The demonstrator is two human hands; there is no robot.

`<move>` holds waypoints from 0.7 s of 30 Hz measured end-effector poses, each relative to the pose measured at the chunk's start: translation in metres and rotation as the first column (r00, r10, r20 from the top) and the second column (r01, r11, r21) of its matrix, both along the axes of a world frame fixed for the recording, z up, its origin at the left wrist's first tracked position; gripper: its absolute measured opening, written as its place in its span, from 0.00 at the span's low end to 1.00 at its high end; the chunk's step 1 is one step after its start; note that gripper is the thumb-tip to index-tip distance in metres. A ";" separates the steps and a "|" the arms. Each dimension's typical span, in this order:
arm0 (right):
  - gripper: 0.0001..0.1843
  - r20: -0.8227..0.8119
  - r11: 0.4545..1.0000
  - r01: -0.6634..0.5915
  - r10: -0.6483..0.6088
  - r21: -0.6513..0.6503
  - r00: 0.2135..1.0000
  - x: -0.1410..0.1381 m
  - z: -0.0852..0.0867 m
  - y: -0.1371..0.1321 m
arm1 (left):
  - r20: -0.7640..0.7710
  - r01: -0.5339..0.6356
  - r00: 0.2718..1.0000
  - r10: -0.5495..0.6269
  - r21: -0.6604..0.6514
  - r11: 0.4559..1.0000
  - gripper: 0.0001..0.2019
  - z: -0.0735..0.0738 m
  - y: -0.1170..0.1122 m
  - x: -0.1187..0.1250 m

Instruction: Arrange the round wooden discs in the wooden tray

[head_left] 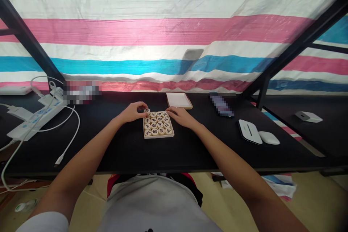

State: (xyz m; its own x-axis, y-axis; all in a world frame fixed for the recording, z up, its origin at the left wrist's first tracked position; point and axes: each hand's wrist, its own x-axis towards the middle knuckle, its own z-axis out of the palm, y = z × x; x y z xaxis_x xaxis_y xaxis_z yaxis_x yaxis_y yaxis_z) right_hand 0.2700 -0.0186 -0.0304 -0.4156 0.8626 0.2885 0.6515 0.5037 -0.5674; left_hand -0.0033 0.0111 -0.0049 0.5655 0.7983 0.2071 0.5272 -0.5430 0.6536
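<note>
Two-handed at the box [159, 137]: pinching a round piece [147, 110] in the left hand [132, 112] at its far-left corner, resting the right hand [182, 116], thumb and fingers apart, at its far-right; could slip, jostling neighbouring pieces [161, 130], if gripped off-centre

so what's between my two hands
In the head view, the shallow box, holding rows of round pieces, lies between the left hand and the right hand.

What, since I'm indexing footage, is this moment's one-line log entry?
box: pieces in rows; left hand: pinching round piece; right hand: at box's far right corner; white tray: beyond box
</note>
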 end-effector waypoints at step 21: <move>0.14 0.021 0.999 0.015 -0.014 -0.034 1.000 -0.002 0.006 -0.002 | -0.236 -0.215 0.932 0.276 0.253 0.943 0.11 -0.023 0.018 -0.004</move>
State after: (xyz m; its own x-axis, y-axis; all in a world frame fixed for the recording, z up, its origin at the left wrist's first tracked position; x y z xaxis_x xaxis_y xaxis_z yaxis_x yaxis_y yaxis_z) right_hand 0.2681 -0.0211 -0.0245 -0.4084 0.8778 0.2505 0.6704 0.4747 -0.5704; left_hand -0.0069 0.0288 -0.0281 0.4157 0.8708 0.2625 0.7993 -0.4875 0.3515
